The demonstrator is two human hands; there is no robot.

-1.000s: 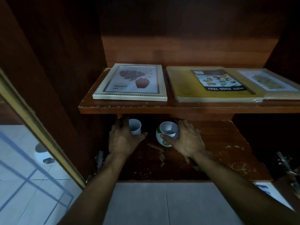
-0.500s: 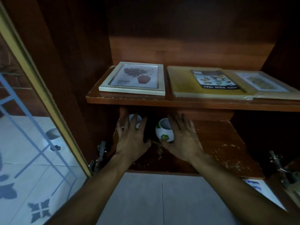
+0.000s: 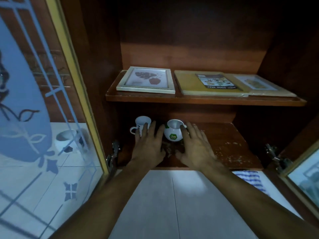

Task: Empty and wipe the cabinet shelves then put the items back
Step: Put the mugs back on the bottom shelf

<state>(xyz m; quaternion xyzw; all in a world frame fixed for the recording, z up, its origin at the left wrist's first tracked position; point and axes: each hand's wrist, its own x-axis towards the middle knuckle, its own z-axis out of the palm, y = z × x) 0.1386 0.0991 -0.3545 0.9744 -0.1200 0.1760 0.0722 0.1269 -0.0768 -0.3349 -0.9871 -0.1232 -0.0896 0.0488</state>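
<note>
Left hand [image 3: 148, 147] and right hand [image 3: 195, 149] are reaching over the lower shelf [image 3: 233, 138], fingers straight, gripping nothing. Between them, a round mug [image 3: 173, 133] is showing a "Milo" badge. Above, a yellow pack [image 3: 188, 81] is reading "FOOD TRAY".

Upper shelf [image 3: 207, 100]: framed picture [image 3: 146, 80] left, yellow food tray [image 3: 189, 83] centre, wrapped tray [image 3: 259, 84] right, all flat; lower shelf [image 3: 233, 144]: white mug [image 3: 140, 123] and round mug [image 3: 173, 133], upright, apart.
</note>
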